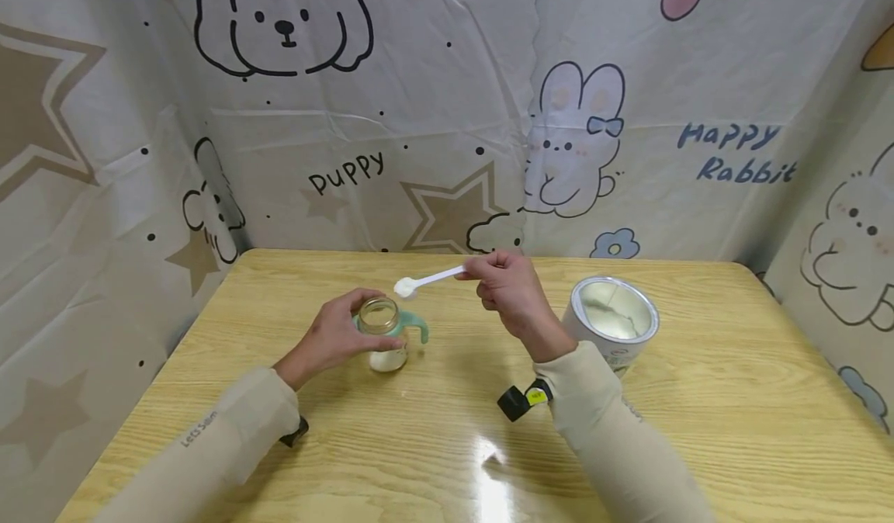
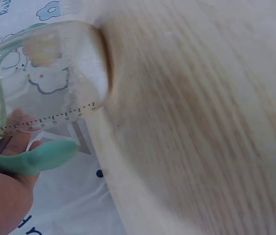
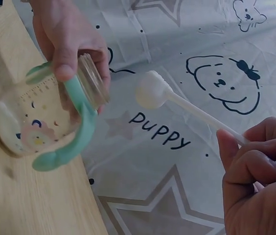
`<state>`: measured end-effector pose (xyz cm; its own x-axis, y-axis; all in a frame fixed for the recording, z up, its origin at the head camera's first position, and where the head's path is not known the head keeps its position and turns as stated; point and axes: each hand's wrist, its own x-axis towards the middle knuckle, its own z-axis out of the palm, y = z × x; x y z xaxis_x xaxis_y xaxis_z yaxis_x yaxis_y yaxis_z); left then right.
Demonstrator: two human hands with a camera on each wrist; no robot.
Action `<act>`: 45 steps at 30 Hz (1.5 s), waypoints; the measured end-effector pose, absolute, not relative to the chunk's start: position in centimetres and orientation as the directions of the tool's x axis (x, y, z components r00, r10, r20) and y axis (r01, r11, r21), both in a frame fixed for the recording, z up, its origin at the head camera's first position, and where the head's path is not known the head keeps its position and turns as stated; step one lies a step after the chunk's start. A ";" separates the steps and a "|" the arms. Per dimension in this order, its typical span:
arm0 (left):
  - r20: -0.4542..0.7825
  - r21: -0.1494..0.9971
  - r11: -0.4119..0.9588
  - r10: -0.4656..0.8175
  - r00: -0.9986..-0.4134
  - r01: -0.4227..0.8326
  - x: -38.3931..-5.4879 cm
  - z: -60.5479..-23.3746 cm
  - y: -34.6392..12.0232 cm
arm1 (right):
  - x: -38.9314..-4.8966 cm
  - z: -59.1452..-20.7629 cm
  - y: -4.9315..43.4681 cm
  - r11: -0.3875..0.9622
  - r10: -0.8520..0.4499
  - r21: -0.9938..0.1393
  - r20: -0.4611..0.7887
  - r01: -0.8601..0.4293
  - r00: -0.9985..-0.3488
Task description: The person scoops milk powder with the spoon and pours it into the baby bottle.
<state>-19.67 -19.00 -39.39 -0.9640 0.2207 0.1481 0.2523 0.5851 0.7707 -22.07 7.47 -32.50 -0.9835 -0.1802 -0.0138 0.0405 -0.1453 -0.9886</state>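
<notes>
My left hand (image 1: 342, 327) grips a clear baby bottle (image 3: 37, 120) round its upper part, thumb on the near side. The bottle has no lid, a green handle frame (image 2: 40, 159), printed measuring marks and white powder at its bottom. It stands upright on the table. With thumb and fingers my right hand (image 1: 510, 290) pinches the handle end of a white measuring scoop (image 1: 440, 275). Heaped white powder (image 3: 151, 88) fills the scoop's bowl, which is beside and a little above the bottle's open mouth, apart from it. Right of that hand stands an open powder can (image 1: 578, 306).
The can holds pale powder behind its silver rim. A wooden table (image 1: 419, 461) lies beneath everything. Printed cloth (image 1: 447, 81) hangs behind it and at both sides. A black wrist device (image 1: 515, 403) is strapped below the right hand.
</notes>
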 end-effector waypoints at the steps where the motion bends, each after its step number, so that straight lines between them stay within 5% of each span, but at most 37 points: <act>1: 0.151 0.771 0.584 0.218 -0.964 0.253 -19.7 -39.5 -19.0 | -22.1 -32.6 7.3 -0.145 -0.186 -0.989 -0.011 0.038 -0.982; 26: 0.163 0.806 0.538 0.195 -0.967 0.245 -20.3 -40.0 -18.7 | -21.9 -34.0 4.5 -0.002 -0.201 -0.998 -0.055 0.056 -0.978; 31: 0.168 0.808 0.534 0.197 -0.966 0.250 -20.2 -40.0 -18.7 | -21.6 -34.3 4.7 0.238 -0.277 -0.959 0.085 -0.154 -0.957; 35: 0.168 0.798 0.548 0.198 -0.966 0.251 -20.2 -40.1 -18.7 | -21.6 -34.5 5.3 0.366 -0.412 -0.832 0.256 -0.416 -0.875; 45: 0.146 0.802 0.549 0.199 -0.969 0.234 -20.2 -40.0 -18.8 | -22.3 -34.9 6.5 0.254 -0.621 -0.583 0.513 -0.772 -0.592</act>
<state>-20.23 -18.83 -40.04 -0.9690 0.1990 0.1464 0.2340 0.5493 0.8022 -22.34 6.54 -34.88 -0.5925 -0.6211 0.5130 -0.7716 0.2545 -0.5830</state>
